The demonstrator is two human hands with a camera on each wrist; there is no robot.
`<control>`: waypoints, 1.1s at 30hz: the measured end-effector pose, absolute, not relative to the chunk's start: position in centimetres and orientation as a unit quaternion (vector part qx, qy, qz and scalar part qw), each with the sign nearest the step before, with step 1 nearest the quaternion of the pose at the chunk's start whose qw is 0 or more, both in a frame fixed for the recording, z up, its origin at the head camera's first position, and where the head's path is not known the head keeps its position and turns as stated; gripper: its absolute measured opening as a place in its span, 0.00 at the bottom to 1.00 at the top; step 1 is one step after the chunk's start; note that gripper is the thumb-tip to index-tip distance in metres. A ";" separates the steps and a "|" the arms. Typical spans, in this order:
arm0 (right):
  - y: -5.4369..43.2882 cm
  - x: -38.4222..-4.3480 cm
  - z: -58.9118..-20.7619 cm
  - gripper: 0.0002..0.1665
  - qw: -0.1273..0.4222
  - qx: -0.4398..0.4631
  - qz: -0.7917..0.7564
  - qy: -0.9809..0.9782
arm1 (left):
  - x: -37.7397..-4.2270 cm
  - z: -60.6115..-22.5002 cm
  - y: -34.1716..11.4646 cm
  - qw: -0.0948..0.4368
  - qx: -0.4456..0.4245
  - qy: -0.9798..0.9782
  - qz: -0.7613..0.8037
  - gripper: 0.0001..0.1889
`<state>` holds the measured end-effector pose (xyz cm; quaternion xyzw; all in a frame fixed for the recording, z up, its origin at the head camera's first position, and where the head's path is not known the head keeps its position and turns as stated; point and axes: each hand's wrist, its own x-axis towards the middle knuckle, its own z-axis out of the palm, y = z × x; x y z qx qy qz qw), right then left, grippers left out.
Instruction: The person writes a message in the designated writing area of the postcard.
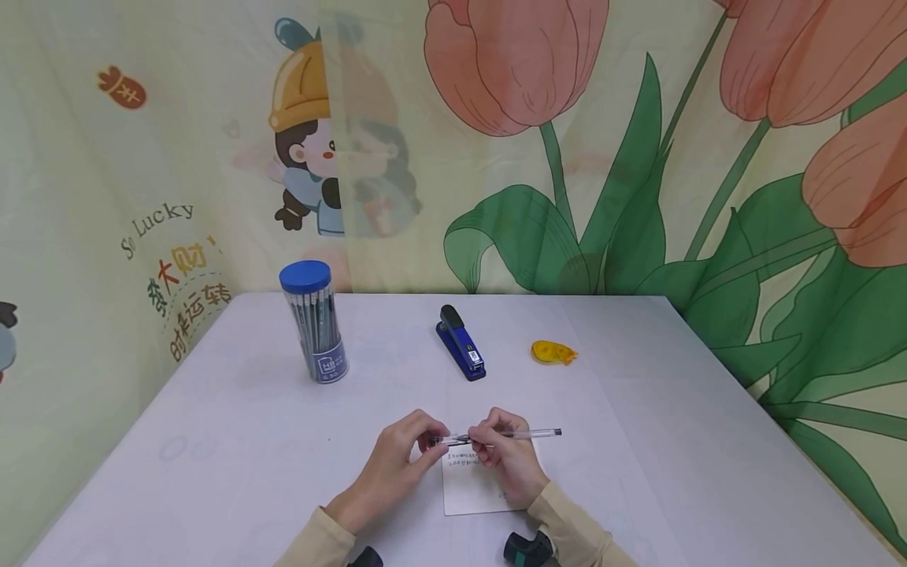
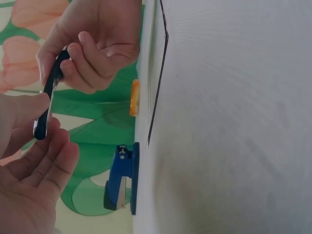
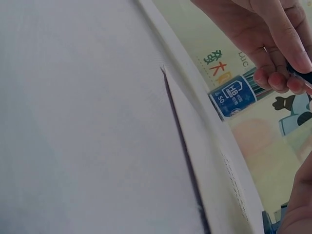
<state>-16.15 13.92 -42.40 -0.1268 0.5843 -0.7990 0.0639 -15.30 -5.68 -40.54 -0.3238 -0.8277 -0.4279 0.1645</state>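
Note:
Over a sheet of handwritten paper [image 1: 471, 492], both hands hold a gel pen [image 1: 542, 432] roughly level. My left hand [image 1: 397, 461] pinches its dark end between thumb and fingertips. The right hand [image 1: 512, 457] grips the pen further along, and the clear barrel sticks out to the right past it. In the left wrist view, a dark, cap-like length of the pen [image 2: 57, 73] runs between the left hand [image 2: 36, 161] and the right hand [image 2: 100, 44]. Fingers hide parts of it, so I cannot tell whether the cap sits on the tip.
A blue stapler [image 1: 462, 346] lies beyond the hands, with a yellow correction-tape dispenser [image 1: 553, 353] to its right. To the left stands a blue-lidded tub of pencils [image 1: 315, 323]. A patterned curtain [image 1: 397, 260] hangs behind the white table [image 1: 212, 441].

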 end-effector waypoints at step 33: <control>13.2 -15.7 -42.6 0.16 0.076 -0.120 -0.805 0.576 | -15.0 -40.6 -5.2 0.171 -0.332 -0.824 -0.425 0.08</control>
